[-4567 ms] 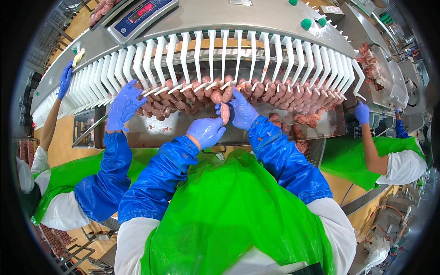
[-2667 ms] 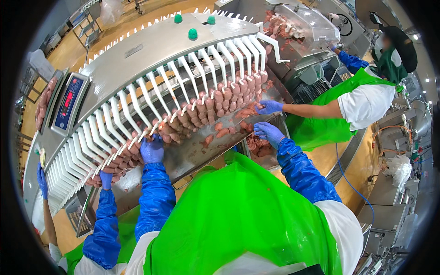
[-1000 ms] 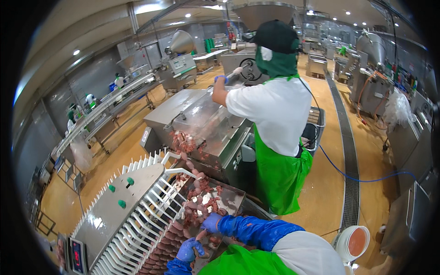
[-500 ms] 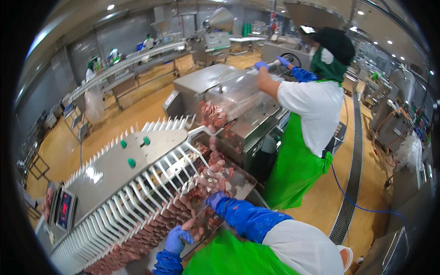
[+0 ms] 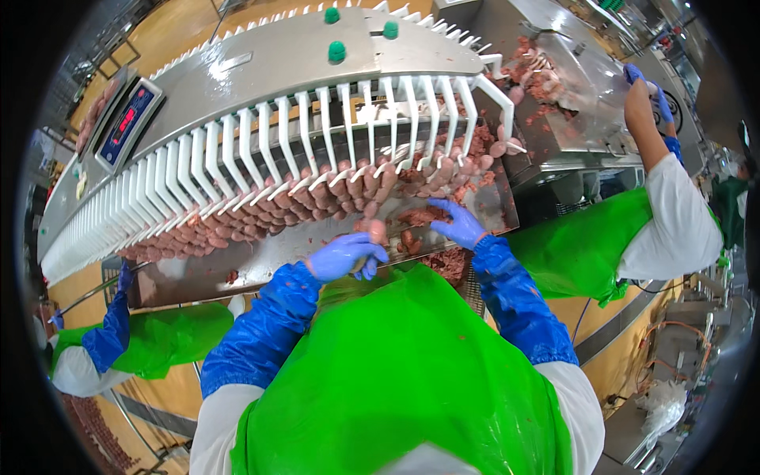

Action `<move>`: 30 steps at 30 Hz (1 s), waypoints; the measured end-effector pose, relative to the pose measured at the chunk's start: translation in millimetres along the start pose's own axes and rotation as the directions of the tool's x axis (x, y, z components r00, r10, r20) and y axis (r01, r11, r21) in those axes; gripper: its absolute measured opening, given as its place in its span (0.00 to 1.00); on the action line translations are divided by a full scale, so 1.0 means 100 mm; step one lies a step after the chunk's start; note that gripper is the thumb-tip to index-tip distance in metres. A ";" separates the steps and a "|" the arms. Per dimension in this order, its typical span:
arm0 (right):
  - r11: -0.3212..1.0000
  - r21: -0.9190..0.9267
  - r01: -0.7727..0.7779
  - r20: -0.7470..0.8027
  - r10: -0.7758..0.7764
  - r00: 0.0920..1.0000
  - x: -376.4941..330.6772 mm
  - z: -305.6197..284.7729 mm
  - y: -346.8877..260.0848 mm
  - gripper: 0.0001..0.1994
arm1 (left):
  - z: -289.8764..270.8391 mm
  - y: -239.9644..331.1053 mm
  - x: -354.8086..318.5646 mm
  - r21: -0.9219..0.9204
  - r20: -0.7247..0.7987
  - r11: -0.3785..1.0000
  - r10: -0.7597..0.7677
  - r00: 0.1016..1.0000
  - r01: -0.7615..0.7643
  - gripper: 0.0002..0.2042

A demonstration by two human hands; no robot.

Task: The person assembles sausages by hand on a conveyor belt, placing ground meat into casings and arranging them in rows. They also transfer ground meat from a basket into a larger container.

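Note:
My left hand (image 5: 345, 258), in a purple-blue glove, is closed with its fingers curled around the lower end of a pink sausage link (image 5: 378, 231). That link hangs from the sausage strings (image 5: 317, 199) draped in rows over the white hooks (image 5: 305, 131) of a rack. My right hand (image 5: 461, 225), gloved alike, is open over the metal tray (image 5: 207, 273), its fingers apart and pointing at the links. Beneath and beside it are loose pieces of ground meat (image 5: 422, 215). More links (image 5: 455, 176) bunch at the rack's right end.
A steel rack top (image 5: 261, 67) with green knobs (image 5: 337, 51) lies ahead. A digital scale (image 5: 127, 127) sits at its left end. On the right, a co-worker's arm (image 5: 647, 119) reaches over a steel machine (image 5: 582, 79); another co-worker's sleeve (image 5: 108, 336) is at left.
The view has swung down and left over the rack. My right hand has come away from the bunched links and spread its fingers. My left hand remains at a hanging link.

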State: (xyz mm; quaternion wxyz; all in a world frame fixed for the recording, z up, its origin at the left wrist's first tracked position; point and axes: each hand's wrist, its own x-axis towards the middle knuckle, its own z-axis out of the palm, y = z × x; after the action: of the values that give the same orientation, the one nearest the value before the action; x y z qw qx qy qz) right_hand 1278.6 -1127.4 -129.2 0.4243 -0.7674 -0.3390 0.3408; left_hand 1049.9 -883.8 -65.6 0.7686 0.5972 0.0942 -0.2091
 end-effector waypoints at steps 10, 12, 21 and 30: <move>0.976 -0.157 -0.152 0.434 0.206 0.877 -0.45 0.24 -0.38 0.21 | 0.43 0.23 0.68 0.874 0.093 0.474 0.050 0.994 -0.106 0.24; 0.986 -0.054 -0.155 0.342 0.164 0.925 -0.68 -0.15 -0.16 0.18 | 0.36 -0.07 0.92 0.937 0.157 0.315 0.013 0.988 -0.153 0.23; 0.904 -0.230 -0.360 -0.169 0.327 0.930 -1.36 -1.66 1.21 0.12 | 0.03 -0.45 1.20 0.976 -0.193 0.001 0.470 0.862 0.218 0.11; 0.839 -0.310 -0.447 -0.381 0.321 0.867 -1.70 -2.08 1.75 0.12 | -0.24 -0.24 1.48 0.961 -0.225 0.024 0.651 0.725 0.276 0.13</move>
State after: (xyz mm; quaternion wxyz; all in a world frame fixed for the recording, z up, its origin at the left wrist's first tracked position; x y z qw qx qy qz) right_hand 1396.7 -1423.8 -158.4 0.2343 -0.9327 -0.1648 0.2193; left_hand 1174.3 -896.6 -152.0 0.0757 0.9857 0.0887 0.1212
